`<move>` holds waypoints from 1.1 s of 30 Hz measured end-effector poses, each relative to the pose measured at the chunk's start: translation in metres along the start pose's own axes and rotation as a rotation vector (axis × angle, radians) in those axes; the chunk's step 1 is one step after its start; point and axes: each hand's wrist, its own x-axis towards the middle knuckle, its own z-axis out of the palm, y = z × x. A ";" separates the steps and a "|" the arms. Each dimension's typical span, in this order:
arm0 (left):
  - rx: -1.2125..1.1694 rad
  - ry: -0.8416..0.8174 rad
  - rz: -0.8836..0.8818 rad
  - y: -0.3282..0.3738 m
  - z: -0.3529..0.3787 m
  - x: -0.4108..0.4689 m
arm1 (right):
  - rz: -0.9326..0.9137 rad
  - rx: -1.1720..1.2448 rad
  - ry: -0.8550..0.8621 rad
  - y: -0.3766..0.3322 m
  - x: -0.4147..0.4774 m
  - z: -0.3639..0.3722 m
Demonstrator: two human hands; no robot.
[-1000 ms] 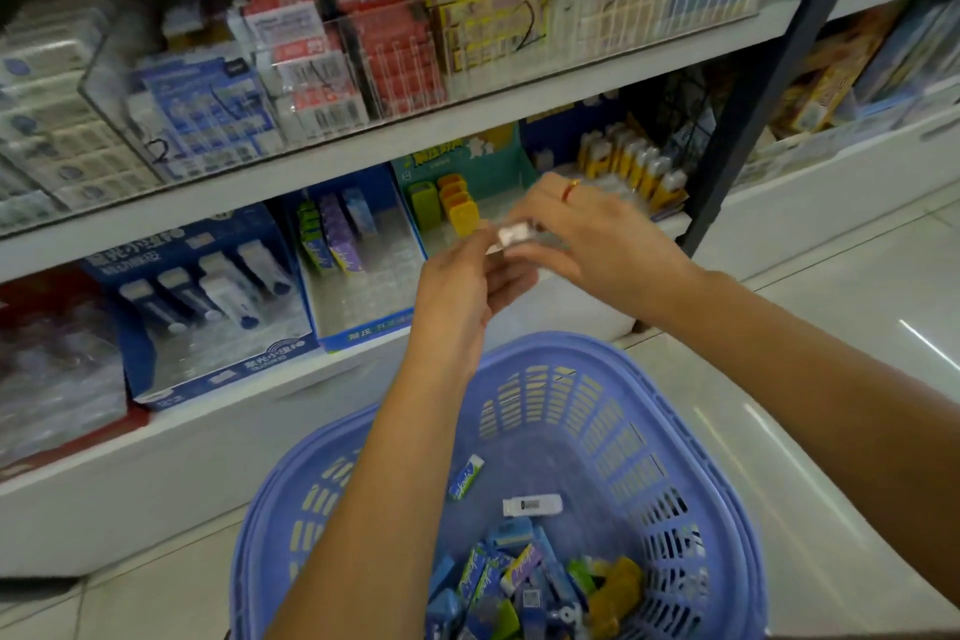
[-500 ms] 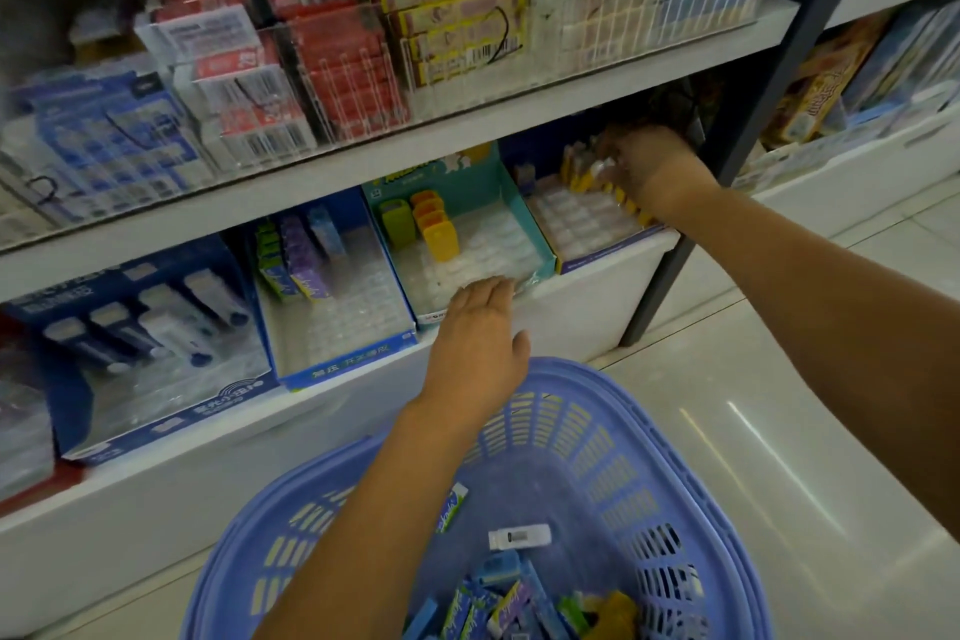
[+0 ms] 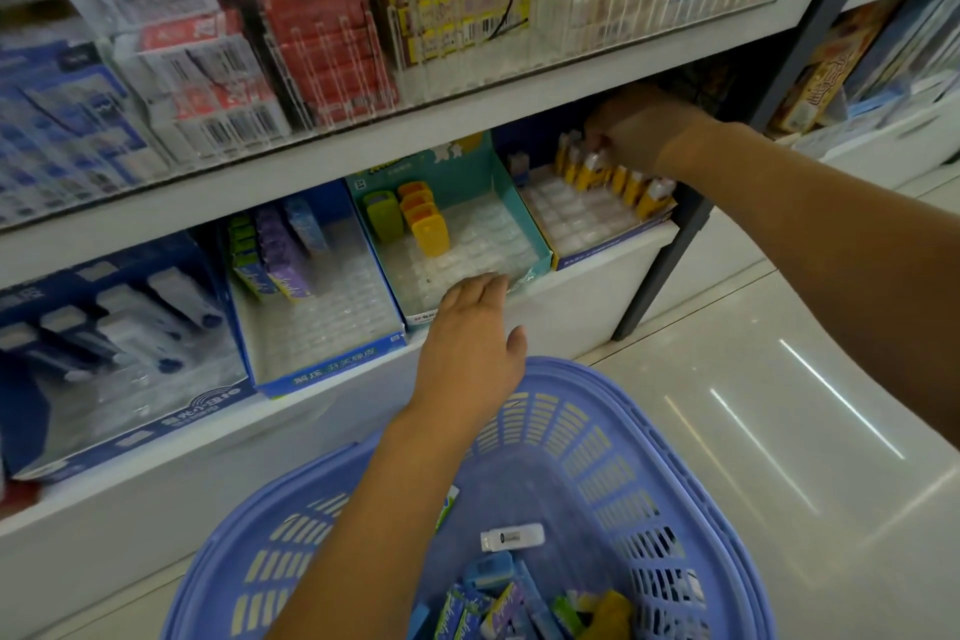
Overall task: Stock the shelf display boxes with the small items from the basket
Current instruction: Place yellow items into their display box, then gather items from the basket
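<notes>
A small yellow item (image 3: pixel 592 169) stands in the blue box (image 3: pixel 587 244) at the right end of the lower shelf (image 3: pixel 597 291). The right hand (image 3: pixel 641 130) has its fingers (image 3: pixel 602 143) pinching the top of it. The left hand (image 3: pixel 467 343) is at the green box (image 3: pixel 537 250), fingers straight and close together. More items (image 3: pixel 509 603) lie in the purple basket (image 3: pixel 675 457).

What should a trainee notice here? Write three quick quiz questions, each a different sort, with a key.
1. True or false: the left hand has straight fingers at the front edge of the teal cardboard display box.
2. The right hand reaches into: A) that teal box; B) the rightmost blue cardboard display box, which holds yellow-and-white items; C) a box of purple packets.
3. Fill in: the small white rectangular item lies in the lilac plastic ____.

Key: 1 true; 2 B; 3 basket.
</notes>
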 end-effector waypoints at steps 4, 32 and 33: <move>0.005 0.008 -0.004 -0.001 0.003 0.001 | 0.019 -0.012 0.007 -0.003 0.000 0.005; 0.162 -1.016 -0.002 -0.095 0.157 -0.212 | -0.253 -0.138 -1.218 -0.166 -0.247 0.239; 0.174 -1.016 0.000 -0.096 0.159 -0.212 | -0.237 -0.134 -1.218 -0.164 -0.248 0.244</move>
